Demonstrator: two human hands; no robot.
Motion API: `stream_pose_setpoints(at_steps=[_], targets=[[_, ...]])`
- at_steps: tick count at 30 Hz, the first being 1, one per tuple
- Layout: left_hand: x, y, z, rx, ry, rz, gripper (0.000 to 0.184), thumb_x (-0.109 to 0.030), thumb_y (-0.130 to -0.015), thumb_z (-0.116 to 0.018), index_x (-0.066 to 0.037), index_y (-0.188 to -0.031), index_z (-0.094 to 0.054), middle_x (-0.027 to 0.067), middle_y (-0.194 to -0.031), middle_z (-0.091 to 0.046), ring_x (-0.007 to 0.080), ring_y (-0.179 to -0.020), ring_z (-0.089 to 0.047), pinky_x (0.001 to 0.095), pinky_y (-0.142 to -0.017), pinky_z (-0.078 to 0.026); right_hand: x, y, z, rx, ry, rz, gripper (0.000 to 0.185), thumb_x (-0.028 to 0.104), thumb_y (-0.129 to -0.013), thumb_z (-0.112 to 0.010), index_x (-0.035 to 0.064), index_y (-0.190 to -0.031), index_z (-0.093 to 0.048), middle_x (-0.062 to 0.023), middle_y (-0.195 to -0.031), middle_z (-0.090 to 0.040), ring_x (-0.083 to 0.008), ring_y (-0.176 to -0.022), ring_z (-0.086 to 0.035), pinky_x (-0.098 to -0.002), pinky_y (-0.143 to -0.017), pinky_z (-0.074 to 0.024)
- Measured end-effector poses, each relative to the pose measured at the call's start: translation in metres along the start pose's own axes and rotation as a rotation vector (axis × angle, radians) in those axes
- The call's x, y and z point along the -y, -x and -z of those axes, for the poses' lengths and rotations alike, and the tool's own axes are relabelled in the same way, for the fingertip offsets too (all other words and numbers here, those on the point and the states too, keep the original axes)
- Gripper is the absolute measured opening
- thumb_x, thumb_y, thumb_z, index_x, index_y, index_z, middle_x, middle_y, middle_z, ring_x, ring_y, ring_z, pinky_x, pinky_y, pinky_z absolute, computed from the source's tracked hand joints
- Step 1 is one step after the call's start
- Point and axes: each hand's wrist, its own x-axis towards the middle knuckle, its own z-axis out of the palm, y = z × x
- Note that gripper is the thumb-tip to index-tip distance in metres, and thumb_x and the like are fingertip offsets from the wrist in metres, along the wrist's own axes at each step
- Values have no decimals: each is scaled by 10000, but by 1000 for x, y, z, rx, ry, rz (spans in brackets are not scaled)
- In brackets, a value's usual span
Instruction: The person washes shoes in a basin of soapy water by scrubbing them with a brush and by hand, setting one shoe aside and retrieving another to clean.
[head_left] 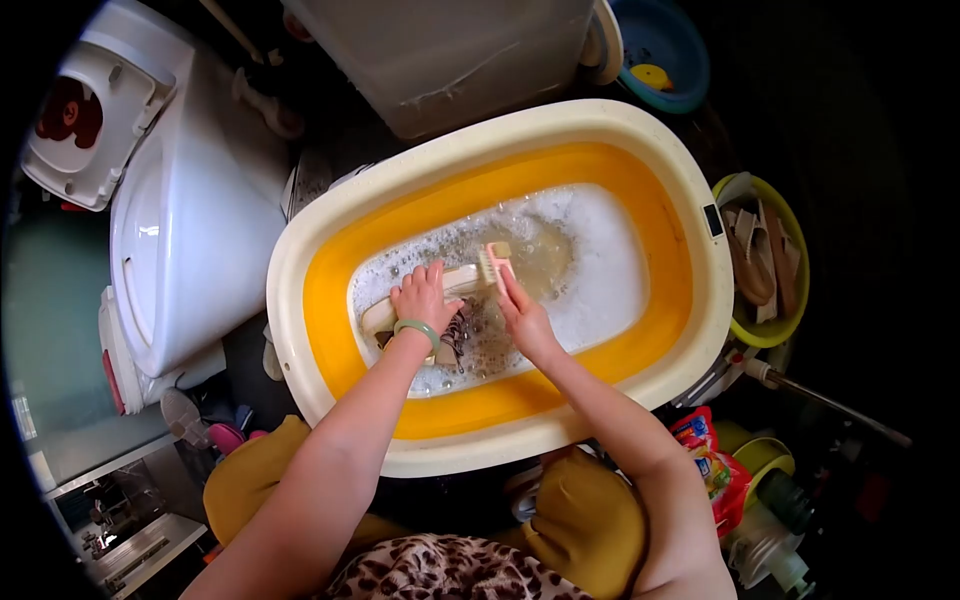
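Partly, suds are hiding the shoe [461,279] under my left hand [424,298], and murky water is swallowing its lower side, so I am making out only the pale, smooth sole edge and dark, tangled laces [459,338]. It is lying on its side in the left half of the tub [490,132]. My left fingers are resting spread over the sole, thumb standing apart; my right hand [526,318] is pinching the handle of one pink brush [497,264], its pale bristles touching the shoe's end, my grip covering most of the handle. I am wearing one green, glossy bracelet [403,324]. Two smaller basins are standing beyond the rim: a round blue one [692,60], cut by shadow, and a yellow-green one [797,305] holding overlapping shoes [757,255] I cannot count. White, dense foam [605,255] is filling the tub's right end.
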Motion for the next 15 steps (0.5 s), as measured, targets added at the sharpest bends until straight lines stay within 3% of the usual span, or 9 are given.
stream_pose_setpoints(at_steps=[3,6,7,8,10,12,14,15], targets=[[-6,1,4,22,69,60,626,-385,-675,-714,-129,-1174,-435,93,-1098,-513,280,-1040,-487,455,-834,-377,-41,-44,35,-52,-38,-116,422,200,-914,-475,133,-1326,-412,-70,-810,-586,-105,-591,-490,-238,-536,-427],[-7,-3,1,30,144,141,574,-391,-700,-693,-107,-1131,-442,119,-1066,-528,297,-1014,-507,464,-815,-395,38,-20,47,-53,-305,-120,431,183,-905,-489,125,-1325,-412,-81,-825,-584,-112,-614,-502,-249,-554,-436],[-9,-3,-2,36,150,154,574,-391,-700,-693,-107,-1131,-442,119,-1066,-528,297,-1014,-507,464,-815,-395,47,-10,37,-37,-161,-52,442,185,-899,-500,125,-1328,-408,-62,-806,-567,-101,-600,-475,-245,-551,-429],[-10,-4,-3,22,145,168,541,-395,-712,-683,-117,-1109,-442,104,-1056,-537,283,-1009,-512,463,-811,-392,66,4,28,68,-160,-117,432,201,-902,-496,148,-1323,-418,-84,-858,-611,-134,-626,-533,-271,-561,-443],[-12,-1,-6,8,134,181,509,-399,-723,-673,-126,-1086,-443,90,-1046,-546,268,-1003,-516,462,-807,-389,-11,-18,-2,-226,322,448,418,236,-902,-501,174,-1310,-436,-116,-962,-643,-181,-688,-593,-305,-585,-455],[-17,1,-12,-23,159,244,494,-401,-727,-670,-115,-1063,-449,93,-1038,-545,271,-998,-519,463,-808,-388,-8,-50,28,-11,341,-116,392,255,-904,-496,209,-1291,-457,-147,-1043,-625,-247,-755,-624,-330,-631,-473],[-21,0,-14,-66,131,225,493,-405,-725,-670,-110,-1056,-453,98,-1025,-544,269,-988,-522,461,-801,-387,-29,-71,33,-44,63,91,379,188,-910,-492,200,-1288,-476,-60,-988,-636,-166,-763,-597,-243,-662,-463],[-21,-2,-15,-78,140,227,488,-404,-727,-669,-111,-1053,-456,96,-1020,-543,269,-986,-523,460,-796,-387,29,-52,39,-24,27,-6,377,189,-912,-490,194,-1289,-475,-56,-977,-638,-152,-735,-588,-245,-641,-460]])
